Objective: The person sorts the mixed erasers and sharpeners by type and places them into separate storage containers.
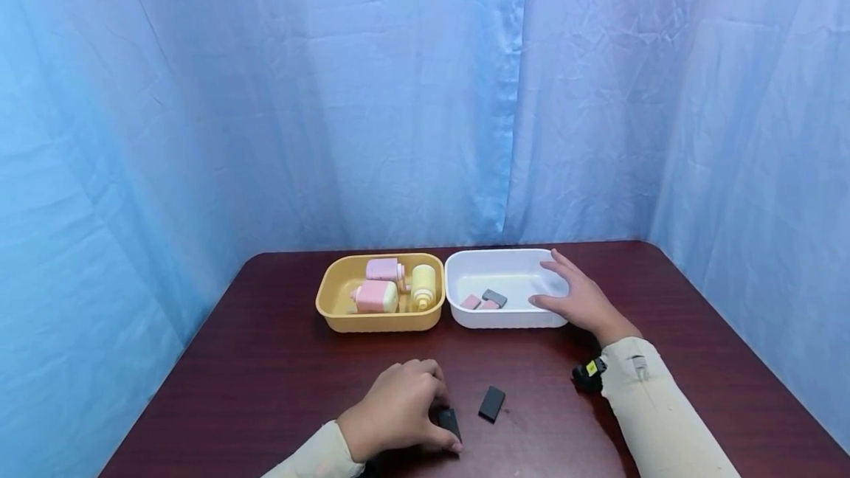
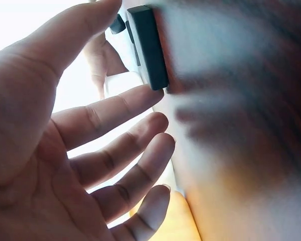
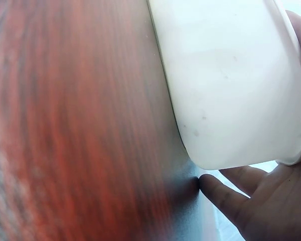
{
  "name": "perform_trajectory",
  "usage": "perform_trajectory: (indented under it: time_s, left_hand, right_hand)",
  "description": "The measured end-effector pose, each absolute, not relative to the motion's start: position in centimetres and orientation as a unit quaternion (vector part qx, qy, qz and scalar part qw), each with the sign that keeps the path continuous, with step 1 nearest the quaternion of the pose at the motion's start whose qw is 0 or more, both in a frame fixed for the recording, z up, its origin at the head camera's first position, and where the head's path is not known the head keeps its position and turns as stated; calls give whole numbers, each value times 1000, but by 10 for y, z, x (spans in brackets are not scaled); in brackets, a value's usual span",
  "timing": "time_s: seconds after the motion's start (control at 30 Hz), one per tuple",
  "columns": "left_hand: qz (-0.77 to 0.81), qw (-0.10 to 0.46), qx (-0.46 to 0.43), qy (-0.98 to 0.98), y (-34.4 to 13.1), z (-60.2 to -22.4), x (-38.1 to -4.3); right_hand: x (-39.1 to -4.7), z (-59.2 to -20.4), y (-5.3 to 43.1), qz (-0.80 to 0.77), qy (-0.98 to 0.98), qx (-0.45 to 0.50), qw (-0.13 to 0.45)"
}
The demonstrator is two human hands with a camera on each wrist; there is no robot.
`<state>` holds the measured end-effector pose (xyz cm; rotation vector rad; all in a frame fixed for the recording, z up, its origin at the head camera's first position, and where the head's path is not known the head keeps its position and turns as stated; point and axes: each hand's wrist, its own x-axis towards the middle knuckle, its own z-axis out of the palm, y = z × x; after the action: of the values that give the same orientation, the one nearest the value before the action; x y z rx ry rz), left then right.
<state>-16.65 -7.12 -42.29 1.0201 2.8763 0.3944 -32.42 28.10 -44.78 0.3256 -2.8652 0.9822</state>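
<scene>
At the front of the table my left hand (image 1: 405,408) has its thumb and index finger at opposite ends of a dark rectangular block (image 2: 149,47), pinching it close to the tabletop. The other fingers stay loosely extended. A second dark block (image 1: 491,404) lies just right of that hand. My right hand (image 1: 578,301) is spread at the right end of a white bin (image 1: 511,319), thumb and some fingers over its rim. Lower fingers (image 3: 223,196) show outside the bin's end in the right wrist view. Inside the bin lie pink pieces (image 1: 471,302) and a grey block (image 1: 494,297).
A yellow bin (image 1: 381,323) stands against the white bin's left side. It holds two pink bottles (image 1: 376,296) and a yellow bottle (image 1: 423,285), all lying down. Blue curtains (image 1: 425,94) hang behind and beside the dark red table (image 1: 265,360).
</scene>
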Motion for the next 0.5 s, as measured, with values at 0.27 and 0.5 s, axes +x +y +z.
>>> perform_trajectory:
  time_s: [0.27,0.5]
  left_hand:
    - [115,33,322,939,-70,-422,-165]
    - [117,10,314,942,-74,-424,-171]
  right_hand:
    - [-323,-448,280,324,-939,105,48]
    - [-325,-449,281,323,-939,105,50]
